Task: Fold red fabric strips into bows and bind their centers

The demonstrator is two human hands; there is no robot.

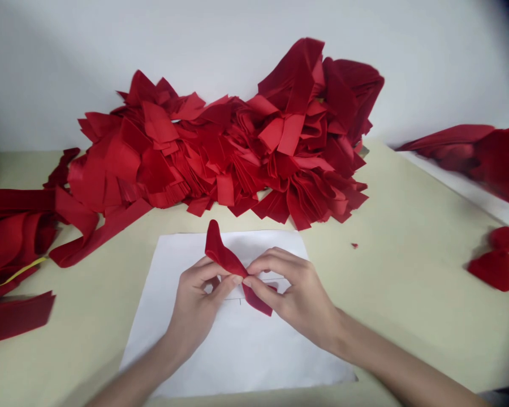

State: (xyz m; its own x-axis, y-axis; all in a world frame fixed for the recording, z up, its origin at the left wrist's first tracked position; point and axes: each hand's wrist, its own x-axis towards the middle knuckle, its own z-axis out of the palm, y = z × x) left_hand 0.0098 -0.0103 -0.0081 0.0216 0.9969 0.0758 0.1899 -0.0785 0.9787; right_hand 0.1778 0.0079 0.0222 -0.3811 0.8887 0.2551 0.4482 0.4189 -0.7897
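A red velvet ribbon is pinched at its middle between both hands, just above a white paper sheet. My left hand is closed on it from the left, thumb and forefinger at the pinch. From the right, my right hand grips the same spot, fingertips touching those of the left. One end of the ribbon sticks up and away to the upper left. Its other end hangs down to the lower right, partly behind my right hand. Black lines on the paper show under the hands.
A large pile of red ribbon pieces lies behind the paper against a pale wall. More red ribbon with a yellow strip sits at the left. At the right are a finished-looking red bow and further red fabric on a white surface.
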